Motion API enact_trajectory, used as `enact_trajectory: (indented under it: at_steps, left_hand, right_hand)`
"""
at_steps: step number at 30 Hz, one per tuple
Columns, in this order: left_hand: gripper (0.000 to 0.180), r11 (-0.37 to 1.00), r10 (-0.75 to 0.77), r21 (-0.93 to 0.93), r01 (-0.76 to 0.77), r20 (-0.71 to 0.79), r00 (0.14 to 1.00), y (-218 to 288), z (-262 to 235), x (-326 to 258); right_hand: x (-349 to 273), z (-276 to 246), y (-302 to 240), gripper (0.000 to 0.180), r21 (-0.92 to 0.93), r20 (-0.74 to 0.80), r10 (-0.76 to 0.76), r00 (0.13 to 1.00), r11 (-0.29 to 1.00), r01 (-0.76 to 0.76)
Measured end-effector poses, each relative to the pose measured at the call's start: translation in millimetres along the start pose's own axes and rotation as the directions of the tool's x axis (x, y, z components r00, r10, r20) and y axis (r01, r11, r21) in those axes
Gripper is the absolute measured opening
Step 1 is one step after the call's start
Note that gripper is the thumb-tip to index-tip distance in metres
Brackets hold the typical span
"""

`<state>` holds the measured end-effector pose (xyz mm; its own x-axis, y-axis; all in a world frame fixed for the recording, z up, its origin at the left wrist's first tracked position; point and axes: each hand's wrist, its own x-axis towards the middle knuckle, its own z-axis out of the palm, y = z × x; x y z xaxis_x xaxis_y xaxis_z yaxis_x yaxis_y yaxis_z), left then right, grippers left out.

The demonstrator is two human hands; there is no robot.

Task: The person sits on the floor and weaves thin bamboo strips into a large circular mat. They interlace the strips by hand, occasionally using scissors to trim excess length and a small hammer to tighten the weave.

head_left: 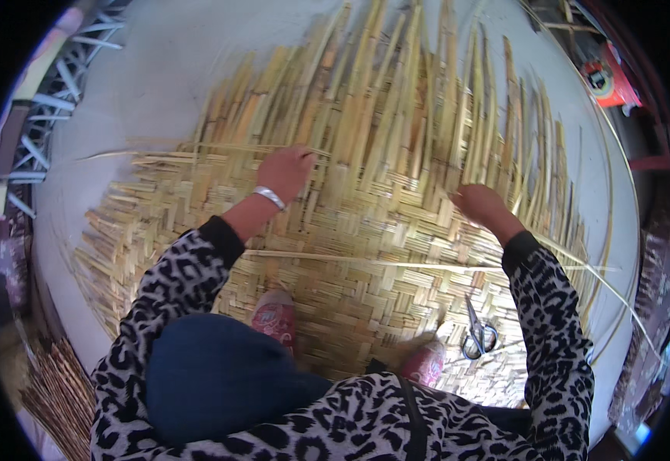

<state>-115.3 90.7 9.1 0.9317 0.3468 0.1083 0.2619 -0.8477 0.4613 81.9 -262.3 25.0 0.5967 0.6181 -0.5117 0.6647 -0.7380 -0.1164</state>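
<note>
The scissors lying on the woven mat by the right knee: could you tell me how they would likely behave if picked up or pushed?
The scissors look like metal, so probably stiff and fairly heavy for their size. They lie flat on the bamboo mat, so rolling seems unlikely. Pushed, they may snag on the ridged weave rather than slide.

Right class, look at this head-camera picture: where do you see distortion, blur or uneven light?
Head view: fisheye bends the bamboo strips outward toward a black rim; the right hand is slightly motion-blurred, the left hand sharper; light is soft and even on the woven mat, without hard shadows or glare.
</note>
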Motion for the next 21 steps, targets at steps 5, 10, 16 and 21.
enact_trajectory:
  at_steps: [5,10,16,21]
  left_hand:
    - [0.025,0.861,0.121,0.458,-0.222,0.239,0.963,-2.0,-12.0,31.2]
    - [0.040,0.881,-0.078,0.452,-0.136,0.423,0.903,6.1,-22.4,49.5]
    - [0.048,0.971,-0.109,0.238,-0.037,0.573,0.813,-3.9,-26.9,62.4]
    - [0.046,0.978,-0.039,0.195,-0.072,0.512,0.858,-13.6,-20.0,57.9]
  right_hand:
    - [2.4,10.3,4.1,0.042,-0.052,-0.006,0.019,1.000,0.998,-0.019]
    - [-1.9,7.7,2.4,0.041,0.023,-0.023,0.062,0.998,0.998,-0.062]
    - [-7.6,6.6,-2.8,0.039,0.103,-0.074,0.072,0.995,0.993,-0.065]
    - [-10.4,6.8,-7.2,0.038,0.040,-0.166,0.047,0.985,0.998,-0.041]
